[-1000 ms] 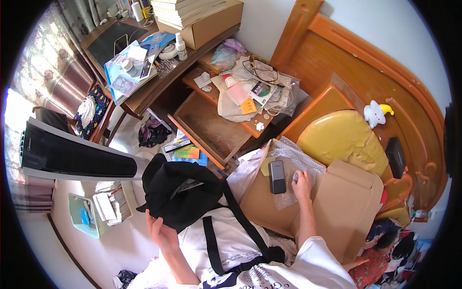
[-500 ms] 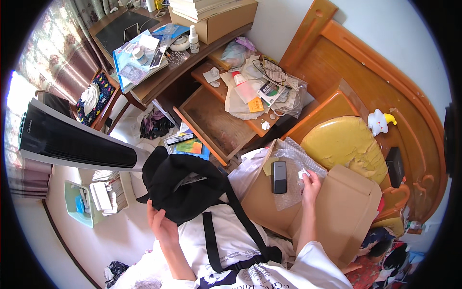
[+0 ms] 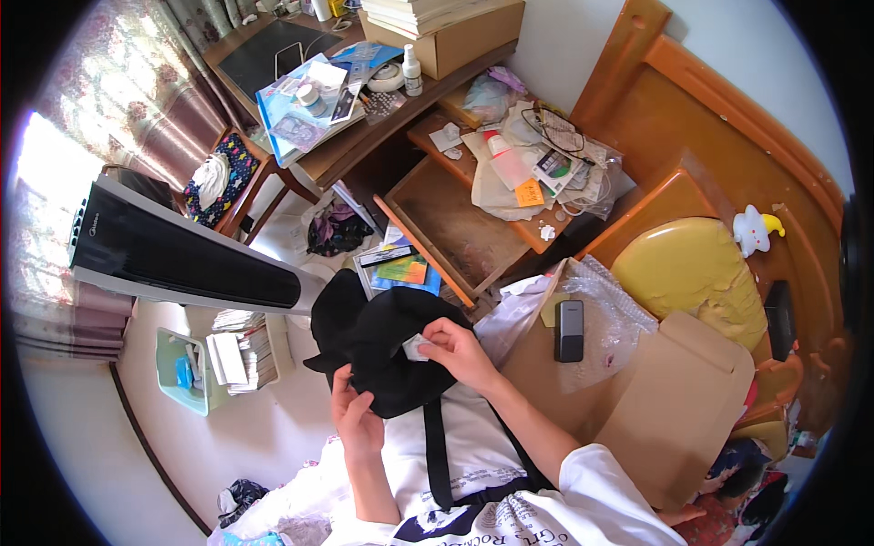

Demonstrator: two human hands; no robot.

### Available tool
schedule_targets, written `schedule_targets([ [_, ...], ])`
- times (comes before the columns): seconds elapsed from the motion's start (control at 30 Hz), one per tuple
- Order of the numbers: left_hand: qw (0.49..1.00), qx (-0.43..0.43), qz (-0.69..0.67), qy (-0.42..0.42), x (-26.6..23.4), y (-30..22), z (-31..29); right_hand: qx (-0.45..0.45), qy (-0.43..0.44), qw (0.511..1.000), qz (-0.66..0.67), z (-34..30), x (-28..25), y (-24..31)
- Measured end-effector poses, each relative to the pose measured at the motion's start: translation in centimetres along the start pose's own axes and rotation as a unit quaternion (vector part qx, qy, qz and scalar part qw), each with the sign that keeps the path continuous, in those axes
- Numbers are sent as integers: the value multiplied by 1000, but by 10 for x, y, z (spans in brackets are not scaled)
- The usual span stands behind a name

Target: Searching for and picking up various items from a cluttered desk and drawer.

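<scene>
A black cloth bag (image 3: 387,364) with straps rests in front of my white shirt, its mouth facing up. My left hand (image 3: 358,417) grips the near left edge of the bag between thumb and fingers. At the bag's mouth, my right hand (image 3: 462,357) pinches a small white wad (image 3: 417,348), perhaps paper or tissue. Behind my right forearm stands an open cardboard box (image 3: 669,409). In it lie a dark grey oblong device (image 3: 569,331) and clear bubble wrap (image 3: 608,318).
An empty wooden drawer (image 3: 460,232) stands pulled out ahead, beside a cluttered shelf. At the left is a black-and-silver tower fan (image 3: 191,250); below it, a green bin (image 3: 182,373) and stacked papers (image 3: 241,353). A yellow padded cushion (image 3: 692,282) sits at the right.
My right hand has moved left from over the cardboard box to the bag's mouth, carrying the white wad. My left hand stays at the bag's edge. The view has shifted, moving the scene rightward.
</scene>
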State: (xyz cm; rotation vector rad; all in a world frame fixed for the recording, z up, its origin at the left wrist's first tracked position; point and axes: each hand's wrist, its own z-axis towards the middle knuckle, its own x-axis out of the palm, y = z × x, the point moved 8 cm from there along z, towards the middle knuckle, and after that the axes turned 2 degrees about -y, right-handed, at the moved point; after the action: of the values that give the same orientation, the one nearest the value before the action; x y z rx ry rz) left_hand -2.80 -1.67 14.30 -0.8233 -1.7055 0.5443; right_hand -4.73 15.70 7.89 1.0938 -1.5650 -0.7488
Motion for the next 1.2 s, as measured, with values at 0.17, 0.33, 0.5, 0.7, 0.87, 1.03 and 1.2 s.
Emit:
schedule_targets([
  [0.17,999,18,27,4,-19,7,-5,3,-11,990,-144,3,6,-8],
  [0.33,998,13,29,54,-18,5,-11,-140,-33,893,-426,-6,16,5],
  [0.5,1000,14,-10,-13,-15,-12,-9,-109,-49,966,-231,-14,9,18],
  [0.7,995,71,-40,-64,-32,-29,-7,-54,-197,965,-165,-53,-69,26],
  [0.87,994,68,-41,-70,-27,-30,-6,-10,-435,851,-293,-75,-205,9],
  [1.03,996,59,-34,-60,-27,-27,-5,109,-302,706,-631,-52,-214,-16],
  [1.2,994,54,-32,-89,-35,-26,-6,137,-305,664,-669,-41,-227,-25],
])
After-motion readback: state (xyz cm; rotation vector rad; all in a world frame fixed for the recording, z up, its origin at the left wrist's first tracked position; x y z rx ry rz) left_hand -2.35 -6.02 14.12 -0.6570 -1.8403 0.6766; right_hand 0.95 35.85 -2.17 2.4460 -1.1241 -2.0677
